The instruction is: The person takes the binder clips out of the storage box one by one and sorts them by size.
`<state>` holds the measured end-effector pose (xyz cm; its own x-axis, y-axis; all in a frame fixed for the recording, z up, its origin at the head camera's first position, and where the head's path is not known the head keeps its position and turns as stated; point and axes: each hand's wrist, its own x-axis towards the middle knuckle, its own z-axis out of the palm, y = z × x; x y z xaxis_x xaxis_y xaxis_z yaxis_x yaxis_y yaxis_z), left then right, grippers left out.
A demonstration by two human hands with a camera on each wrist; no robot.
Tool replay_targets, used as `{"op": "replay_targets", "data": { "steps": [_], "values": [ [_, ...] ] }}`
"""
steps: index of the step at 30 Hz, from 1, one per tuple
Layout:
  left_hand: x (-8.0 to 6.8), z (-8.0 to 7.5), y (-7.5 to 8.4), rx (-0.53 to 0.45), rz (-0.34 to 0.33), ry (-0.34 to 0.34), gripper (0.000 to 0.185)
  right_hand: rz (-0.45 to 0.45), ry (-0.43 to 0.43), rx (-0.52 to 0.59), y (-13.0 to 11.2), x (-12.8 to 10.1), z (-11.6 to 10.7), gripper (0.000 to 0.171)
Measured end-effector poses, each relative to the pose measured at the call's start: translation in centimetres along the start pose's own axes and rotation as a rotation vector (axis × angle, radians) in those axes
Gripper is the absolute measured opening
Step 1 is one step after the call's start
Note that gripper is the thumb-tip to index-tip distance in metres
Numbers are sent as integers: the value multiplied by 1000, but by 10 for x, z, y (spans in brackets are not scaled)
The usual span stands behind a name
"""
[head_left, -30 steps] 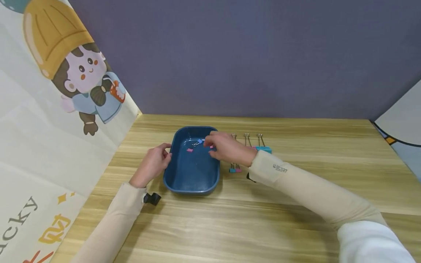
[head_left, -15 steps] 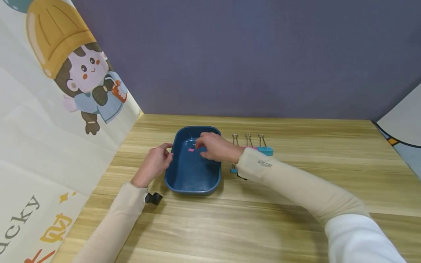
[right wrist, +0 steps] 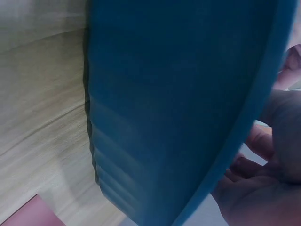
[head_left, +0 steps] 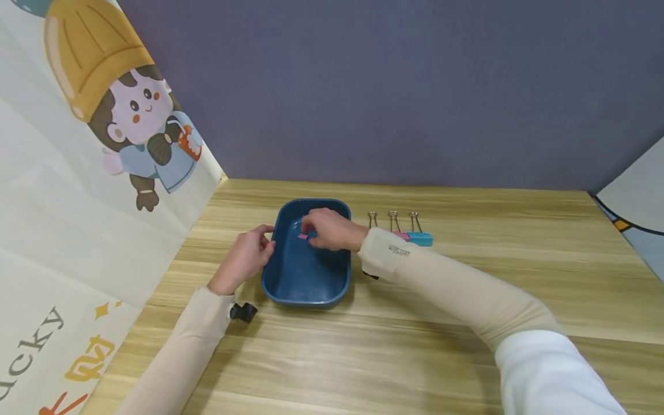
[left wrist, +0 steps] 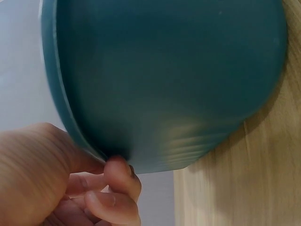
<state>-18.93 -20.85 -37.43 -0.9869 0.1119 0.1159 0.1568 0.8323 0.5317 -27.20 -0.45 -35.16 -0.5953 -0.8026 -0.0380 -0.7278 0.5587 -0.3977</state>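
Observation:
A dark blue plastic tray (head_left: 306,282) sits on the wooden table. My left hand (head_left: 242,256) pinches its left rim; in the left wrist view, the thumb and index finger (left wrist: 123,176) meet at the edge. My right hand (head_left: 332,229) reaches over the right rim, fingers bent down inside the tray. Close by its fingertips lies a small pink binder clip (head_left: 302,236), and a small blue patch shows between the thumb and fingers. I cannot tell whether the hand holds it. In the right wrist view the tray wall (right wrist: 178,103) covers part of that hand.
Right of the tray stand larger binder clips with wire handles up, among them a pink clip (head_left: 400,236) and a teal clip (head_left: 421,239). The right forearm (head_left: 446,276) crosses in front of them. A grey-blue panel (head_left: 389,92) backs the table.
My right hand has moved left, deeper into the tray, toward the pink clip. It covers where the small blue clip lay. The left hand has stayed at the rim.

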Motion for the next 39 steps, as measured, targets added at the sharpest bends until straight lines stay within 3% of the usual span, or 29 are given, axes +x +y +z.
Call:
{"op": "replay_targets", "data": {
  "steps": [11,21,39],
  "values": [
    [0,-1,0,-2,11,4,34,-32,-20,-34,-1,18,4,22],
    [1,-1,-2,-1,27,6,34,31,-89,-51,-2,32,9,29],
    [1,-2,-2,-13,5,-1,35,12,-148,-104,2,38,17,30]
  ]
}}
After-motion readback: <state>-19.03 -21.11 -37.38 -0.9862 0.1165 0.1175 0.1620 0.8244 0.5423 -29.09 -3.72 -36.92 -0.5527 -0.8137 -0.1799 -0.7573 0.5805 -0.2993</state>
